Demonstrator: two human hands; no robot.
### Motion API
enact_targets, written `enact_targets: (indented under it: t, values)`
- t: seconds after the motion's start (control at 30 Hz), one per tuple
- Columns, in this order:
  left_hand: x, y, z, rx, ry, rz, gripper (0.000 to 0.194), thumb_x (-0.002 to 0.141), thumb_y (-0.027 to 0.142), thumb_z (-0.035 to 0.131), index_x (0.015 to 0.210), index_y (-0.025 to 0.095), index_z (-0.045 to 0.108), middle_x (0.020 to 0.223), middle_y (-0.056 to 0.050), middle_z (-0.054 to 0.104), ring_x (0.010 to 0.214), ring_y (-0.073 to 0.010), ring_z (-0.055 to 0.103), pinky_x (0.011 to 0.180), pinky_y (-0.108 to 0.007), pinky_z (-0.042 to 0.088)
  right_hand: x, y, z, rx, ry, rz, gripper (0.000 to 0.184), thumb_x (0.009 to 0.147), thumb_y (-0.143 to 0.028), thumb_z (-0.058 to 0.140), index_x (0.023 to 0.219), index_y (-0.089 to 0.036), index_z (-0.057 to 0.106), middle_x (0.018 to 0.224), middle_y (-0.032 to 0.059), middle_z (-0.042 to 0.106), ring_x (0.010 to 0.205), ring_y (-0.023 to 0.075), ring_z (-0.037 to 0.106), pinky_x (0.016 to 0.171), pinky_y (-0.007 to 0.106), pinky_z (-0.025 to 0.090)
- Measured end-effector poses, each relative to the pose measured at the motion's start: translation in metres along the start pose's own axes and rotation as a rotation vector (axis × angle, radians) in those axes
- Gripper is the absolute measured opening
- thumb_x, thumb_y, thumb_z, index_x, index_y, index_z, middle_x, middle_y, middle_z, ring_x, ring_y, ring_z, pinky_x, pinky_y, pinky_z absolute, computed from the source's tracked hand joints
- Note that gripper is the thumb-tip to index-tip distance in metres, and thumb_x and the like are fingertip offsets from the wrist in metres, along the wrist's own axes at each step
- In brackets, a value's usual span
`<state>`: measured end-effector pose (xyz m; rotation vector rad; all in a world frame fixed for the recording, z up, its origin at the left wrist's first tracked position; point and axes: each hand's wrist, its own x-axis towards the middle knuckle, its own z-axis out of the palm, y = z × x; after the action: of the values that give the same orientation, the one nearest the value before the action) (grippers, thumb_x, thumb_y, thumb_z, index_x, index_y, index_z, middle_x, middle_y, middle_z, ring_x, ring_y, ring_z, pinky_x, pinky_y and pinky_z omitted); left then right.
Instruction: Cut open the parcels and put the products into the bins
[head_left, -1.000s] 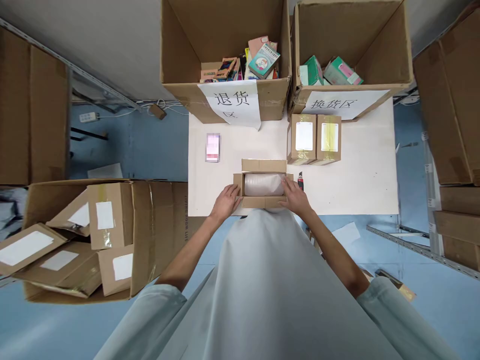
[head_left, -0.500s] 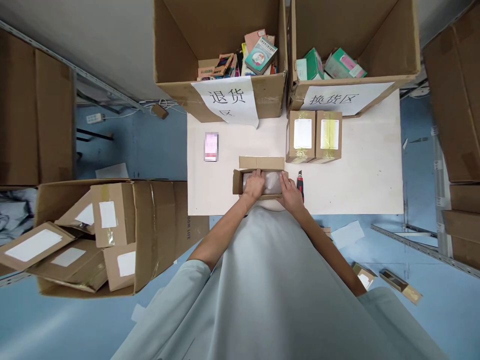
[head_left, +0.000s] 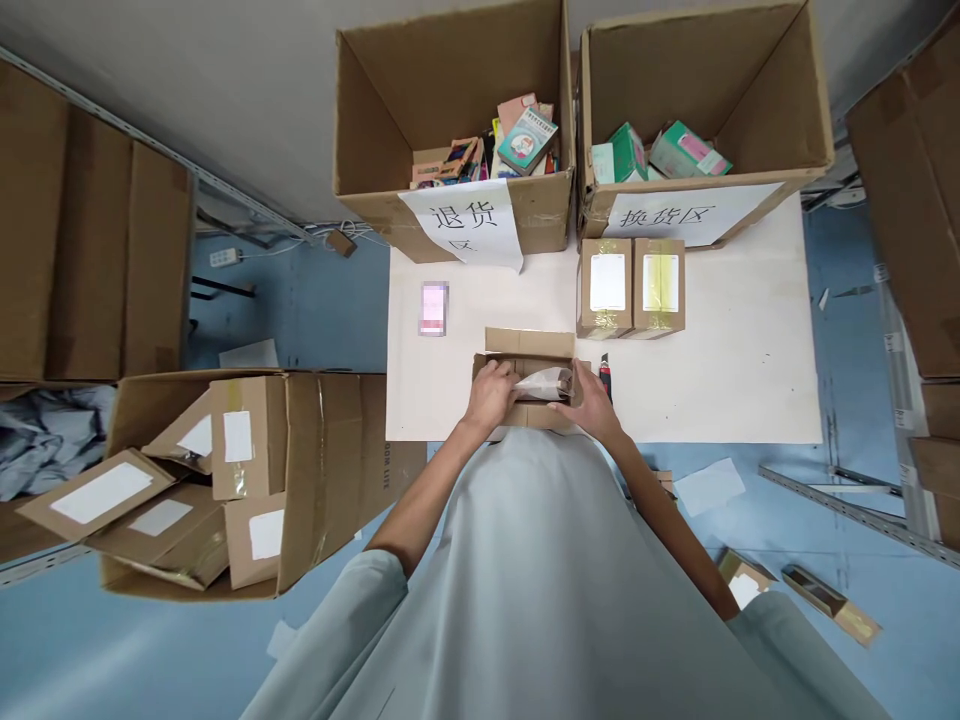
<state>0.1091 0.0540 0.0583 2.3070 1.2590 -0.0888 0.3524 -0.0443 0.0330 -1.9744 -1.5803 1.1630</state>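
Observation:
An open cardboard box [head_left: 529, 341], its flaps folded out, lies at the table's front edge close to my body. A whitish, translucent plastic-wrapped item [head_left: 541, 384] shows in its opening; what is inside the wrap cannot be made out. My left hand [head_left: 491, 394] is closed at the item's left end, with its fingertips partly hidden. At the other end my right hand [head_left: 591, 402] grips the item, thumb on the near side and fingers on the far side. Just right of that hand lies a red and black utility knife [head_left: 605, 376].
Two taped cartons [head_left: 606, 290] stand behind the box. Two large labelled bins hold books [head_left: 528, 140] and green boxes [head_left: 688, 150]. A phone-like object [head_left: 433, 308] lies on the table [head_left: 735, 370]. A big carton [head_left: 322, 470] with several parcels stands at the left.
My left hand has moved from inside the box to its left end. The wrap now looks narrower and gathered, and the near flap shows folded out. The camera view has shifted slightly.

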Motion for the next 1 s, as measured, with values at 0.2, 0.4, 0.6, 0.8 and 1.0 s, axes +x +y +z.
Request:
enact_targets:
  t: [0.2, 0.4, 0.6, 0.8, 1.0]
  values:
    - [-0.025, -0.023, -0.06, -0.492, 0.187, -0.017, 0.038, 0.107, 0.055, 0.07, 0.093, 0.022, 0.08, 0.105, -0.008, 0.072, 0.094, -0.0249, 0.07, 0.083, -0.036, 0.059, -0.005, -0.028, -0.03, 0.327, 0.151, -0.036, 0.087, 0.097, -0.065, 0.079, 0.17, -0.025, 0.053, 0.17, 0.0149, 0.061, 0.154, 0.0336, 0.06, 0.128, 0.055, 0.052]
    - [-0.033, -0.019, -0.092, -0.579, 0.278, 0.058, 0.041, 0.106, 0.058, 0.071, 0.089, 0.022, 0.083, 0.101, -0.008, 0.072, 0.095, -0.0246, 0.069, 0.085, -0.036, 0.059, -0.02, -0.081, -0.076, 0.242, 0.437, -0.319, 0.034, 0.109, -0.058, 0.069, 0.122, -0.03, 0.085, 0.123, 0.0107, 0.083, 0.122, 0.032, 0.075, 0.111, 0.054, 0.063]
    - [-0.036, -0.012, -0.1, -0.46, 0.249, 0.112, 0.024, 0.107, 0.04, 0.068, 0.093, 0.026, 0.082, 0.105, -0.009, 0.074, 0.105, -0.0284, 0.067, 0.093, -0.041, 0.059, -0.019, -0.117, -0.097, 0.035, 0.289, -0.558, 0.029, 0.112, -0.048, 0.069, 0.133, -0.034, 0.085, 0.116, 0.0082, 0.083, 0.11, 0.0306, 0.074, 0.099, 0.05, 0.066]
    - [-0.036, -0.015, -0.097, -0.409, 0.257, 0.203, 0.019, 0.108, 0.034, 0.067, 0.099, 0.026, 0.082, 0.107, -0.007, 0.074, 0.102, -0.0274, 0.066, 0.091, -0.041, 0.058, -0.017, -0.127, -0.097, -0.141, 0.124, -0.646, 0.033, 0.117, -0.045, 0.061, 0.137, -0.031, 0.082, 0.123, 0.0092, 0.082, 0.113, 0.0297, 0.074, 0.095, 0.046, 0.066]
    - [-0.028, -0.025, -0.095, -0.276, 0.213, 0.198, 0.023, 0.104, 0.032, 0.075, 0.125, 0.028, 0.083, 0.114, -0.008, 0.077, 0.108, -0.0306, 0.066, 0.097, -0.044, 0.058, -0.025, -0.129, -0.101, -0.225, 0.119, -0.593, 0.039, 0.121, -0.043, 0.047, 0.13, -0.028, 0.082, 0.117, 0.0098, 0.083, 0.108, 0.0283, 0.076, 0.093, 0.042, 0.064]
